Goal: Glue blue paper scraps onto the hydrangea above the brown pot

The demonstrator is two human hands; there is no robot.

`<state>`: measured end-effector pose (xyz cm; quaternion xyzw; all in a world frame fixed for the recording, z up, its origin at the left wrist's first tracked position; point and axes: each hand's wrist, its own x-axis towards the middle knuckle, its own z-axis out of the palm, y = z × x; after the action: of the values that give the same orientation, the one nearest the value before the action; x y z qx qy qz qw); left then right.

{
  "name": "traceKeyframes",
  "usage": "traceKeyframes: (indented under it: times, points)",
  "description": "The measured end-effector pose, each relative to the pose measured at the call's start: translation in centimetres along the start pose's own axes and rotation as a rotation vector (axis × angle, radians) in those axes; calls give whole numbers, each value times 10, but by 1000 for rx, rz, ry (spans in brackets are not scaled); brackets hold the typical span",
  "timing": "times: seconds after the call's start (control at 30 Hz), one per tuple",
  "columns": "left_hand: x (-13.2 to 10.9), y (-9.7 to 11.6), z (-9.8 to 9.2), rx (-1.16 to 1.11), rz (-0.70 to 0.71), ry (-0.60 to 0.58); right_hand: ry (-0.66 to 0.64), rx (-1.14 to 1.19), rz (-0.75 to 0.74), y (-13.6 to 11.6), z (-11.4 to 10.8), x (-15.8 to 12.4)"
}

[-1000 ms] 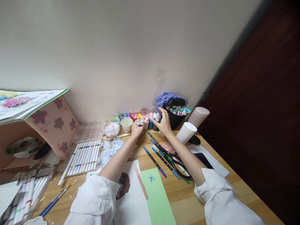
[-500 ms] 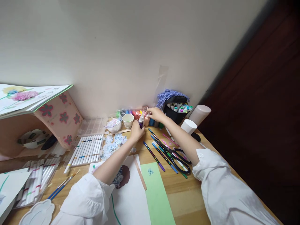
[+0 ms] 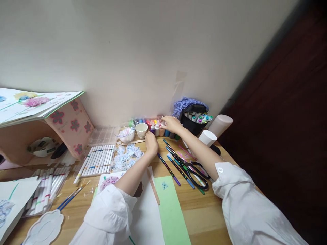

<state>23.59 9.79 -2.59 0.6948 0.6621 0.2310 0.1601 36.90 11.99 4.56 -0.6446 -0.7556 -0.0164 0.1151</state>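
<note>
At the back of the table, several small paint bottles stand in a row by the wall. My right hand (image 3: 171, 124) reaches into this row, its fingertips closed at the top of a small peach bottle (image 3: 161, 132). My left hand (image 3: 151, 143) is curled just in front of a paper cup (image 3: 141, 130) and a purple bottle (image 3: 152, 128); its back hides what the fingers hold, if anything. A bottle with a white nozzle (image 3: 157, 130) stands between the hands. Under my left arm lies a white sheet (image 3: 150, 217) with a pink paper flower (image 3: 109, 182).
Scissors (image 3: 196, 175) and several pens lie below my right arm. Paper scraps (image 3: 125, 158), a bowl of scraps (image 3: 126, 136) and a marker case (image 3: 98, 158) are on the left. Further right stand a black pen holder (image 3: 192, 125) and a white cylinder (image 3: 208, 137).
My left hand has drawn back slightly from the purple bottle and curled in, uncovering the bottle with the white nozzle. My right hand stays at the bottles. The view has shifted slightly.
</note>
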Motion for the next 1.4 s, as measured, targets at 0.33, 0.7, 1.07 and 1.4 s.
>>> traceKeyframes:
  times: [0.33, 0.7, 1.07, 1.4]
  points:
    - [-21, 22, 6, -28, -73, -94, 134, -49, 287, 2, -34, -37]
    - [-10, 33, 24, -195, 481, -412, -260, 1, 529, 19, 29, -75]
    - [-12, 44, 16, -222, 425, -393, -204, 21, 424, 22, 37, -82]
    - [-141, -77, -155, -119, 253, -351, -289, 366, -58, -85, 3, -91]
